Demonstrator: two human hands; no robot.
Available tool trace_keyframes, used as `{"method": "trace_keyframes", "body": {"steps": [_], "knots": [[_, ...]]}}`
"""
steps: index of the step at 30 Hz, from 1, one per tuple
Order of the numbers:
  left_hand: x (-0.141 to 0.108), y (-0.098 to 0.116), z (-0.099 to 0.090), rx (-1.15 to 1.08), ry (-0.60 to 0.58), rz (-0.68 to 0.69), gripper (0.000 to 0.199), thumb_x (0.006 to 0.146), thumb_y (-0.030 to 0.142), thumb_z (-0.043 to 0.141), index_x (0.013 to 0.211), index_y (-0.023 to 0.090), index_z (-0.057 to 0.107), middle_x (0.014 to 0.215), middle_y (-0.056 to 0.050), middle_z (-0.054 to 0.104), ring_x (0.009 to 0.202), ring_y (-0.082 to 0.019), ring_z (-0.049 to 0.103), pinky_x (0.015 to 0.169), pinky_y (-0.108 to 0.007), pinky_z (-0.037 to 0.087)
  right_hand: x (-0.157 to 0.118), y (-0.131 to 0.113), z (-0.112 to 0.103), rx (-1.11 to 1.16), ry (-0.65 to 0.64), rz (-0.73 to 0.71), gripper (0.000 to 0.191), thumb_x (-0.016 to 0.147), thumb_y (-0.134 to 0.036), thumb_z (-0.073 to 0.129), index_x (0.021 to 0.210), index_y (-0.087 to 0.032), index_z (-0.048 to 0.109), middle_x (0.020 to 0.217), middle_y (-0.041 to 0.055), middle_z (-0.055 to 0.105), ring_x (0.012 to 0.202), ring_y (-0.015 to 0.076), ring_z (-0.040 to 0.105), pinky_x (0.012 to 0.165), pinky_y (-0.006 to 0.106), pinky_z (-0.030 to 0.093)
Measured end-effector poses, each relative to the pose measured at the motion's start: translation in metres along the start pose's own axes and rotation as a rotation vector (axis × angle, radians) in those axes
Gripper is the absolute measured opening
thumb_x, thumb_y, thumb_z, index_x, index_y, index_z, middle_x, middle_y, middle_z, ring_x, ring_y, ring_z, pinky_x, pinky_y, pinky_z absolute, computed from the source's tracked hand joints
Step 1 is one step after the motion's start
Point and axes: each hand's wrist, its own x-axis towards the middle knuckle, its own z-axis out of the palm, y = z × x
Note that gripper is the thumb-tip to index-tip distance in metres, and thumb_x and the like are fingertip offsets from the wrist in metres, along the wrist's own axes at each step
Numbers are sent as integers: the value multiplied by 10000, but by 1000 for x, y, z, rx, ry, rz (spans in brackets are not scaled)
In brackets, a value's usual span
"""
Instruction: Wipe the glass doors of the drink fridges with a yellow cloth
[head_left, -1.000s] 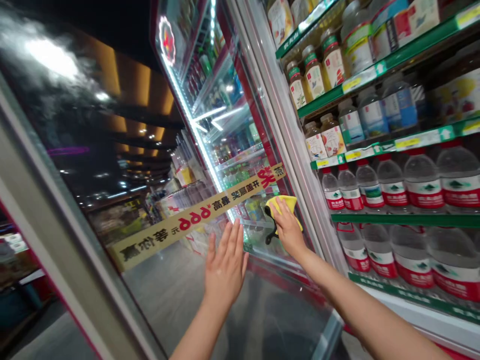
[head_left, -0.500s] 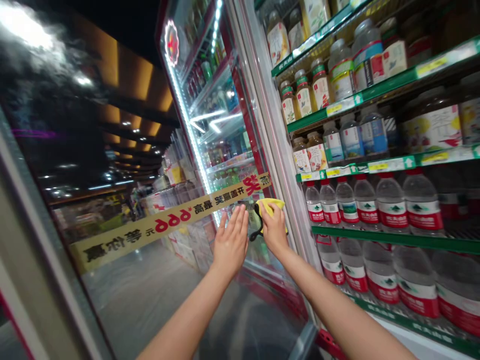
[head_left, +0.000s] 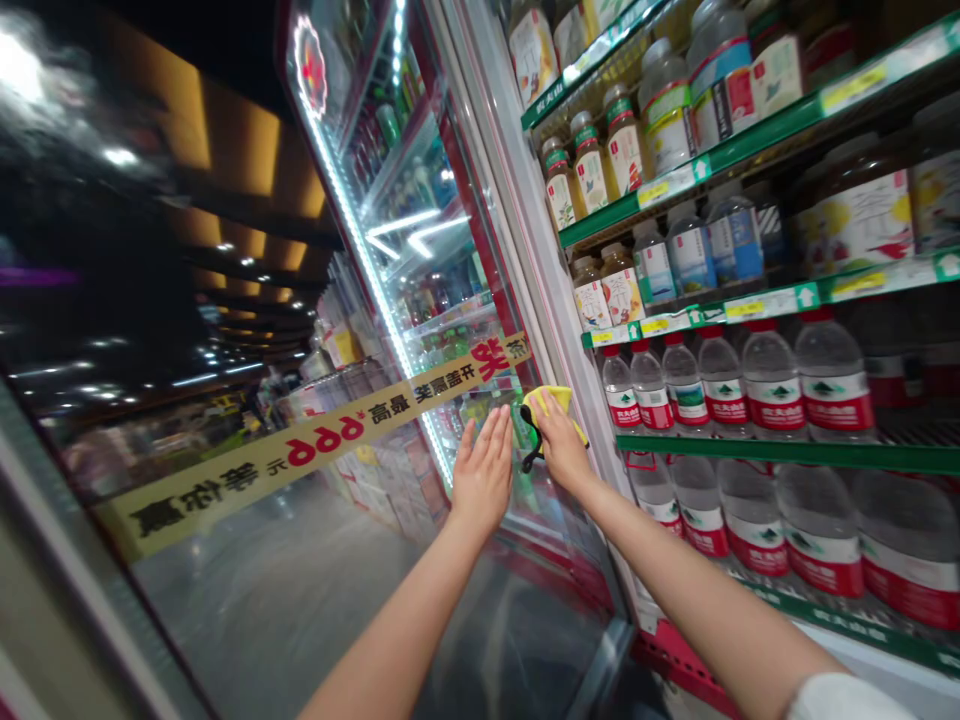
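My left hand (head_left: 484, 475) lies flat on the glass door (head_left: 315, 560), fingers stretched out and holding nothing, just under a printed yellow strip (head_left: 247, 475). To its right, my right hand (head_left: 561, 445) presses a yellow cloth (head_left: 553, 398) with a dark edge and a black loop against the glass, close to the door's frame. The fingers lie over the cloth, which sticks out above and beside them. A small gap separates the two hands.
Fridge shelves with green edges (head_left: 750, 452) hold several water bottles (head_left: 772, 395) and tea bottles (head_left: 626, 140) at the right. Beyond the glass stands another lit drinks fridge (head_left: 420, 190). The door's metal frame (head_left: 506, 200) runs beside the shelves.
Both hands have shifted slightly right in the view, the right one together with the cloth. The camera view has also moved, so the door and shelves appear further left and higher.
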Motion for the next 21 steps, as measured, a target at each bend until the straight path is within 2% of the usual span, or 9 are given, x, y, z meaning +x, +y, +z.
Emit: {"method": "trace_keyframes", "body": {"steps": [3,5,7,11,13,15,17,19,21], "knots": [[15,5,3,-33,2,-27,660,972,162,385,1618,98,270,1678,-126,228,1585,-225,195,1328,-519,119,16,1,-2,68,0,26,785,827,37,365,1572,-199,436,1670,125,363,1571,239,273,1233,501,361],[17,11,8,-43,-4,-32,656,967,137,370,1613,77,275,1680,-132,221,1586,-227,188,1330,-507,126,16,4,-1,120,12,34,807,802,40,365,1556,-227,464,1659,111,389,1565,218,291,1240,511,349],[9,18,16,-49,-7,-18,647,969,124,355,1611,77,285,1680,-121,234,1586,-213,182,1334,-472,116,-6,8,2,146,32,45,770,798,32,369,1502,-229,542,1626,121,442,1531,216,364,1238,509,353],[-22,31,30,-76,-10,22,682,964,111,357,1634,130,228,1678,-102,256,1579,-199,210,1335,-464,67,-80,14,8,132,167,195,605,833,-7,417,1315,-223,712,1413,143,632,1349,245,565,1138,506,463],[-28,32,30,-91,-27,36,696,963,112,367,1639,150,205,1676,-95,262,1580,-203,211,1333,-482,56,-92,14,10,133,222,258,549,837,-26,441,1248,-218,750,1271,139,681,1245,250,622,1069,500,514],[-23,29,25,-100,-49,26,688,973,131,379,1638,149,206,1681,-90,251,1586,-206,189,1332,-491,61,-76,12,10,142,249,282,524,843,-51,456,1247,-205,752,1202,139,695,1186,250,645,1038,488,535],[-13,24,18,-97,-60,-5,670,982,147,386,1631,128,224,1686,-92,233,1594,-209,161,1332,-494,68,-46,6,10,153,270,292,511,864,-90,475,1292,-211,729,1218,138,706,1187,245,646,1054,468,532],[-7,19,11,-89,-58,-32,654,985,150,391,1623,108,252,1686,-100,228,1597,-215,149,1331,-502,66,-20,-3,10,171,275,274,493,895,-132,494,1322,-246,710,1298,123,703,1239,242,630,1104,466,506],[-11,16,6,-78,-55,-38,637,989,157,398,1614,108,285,1682,-104,235,1596,-221,153,1329,-515,63,-16,-13,10,189,212,191,488,932,-161,485,1363,-278,681,1432,100,646,1352,241,569,1173,489,447]]}}
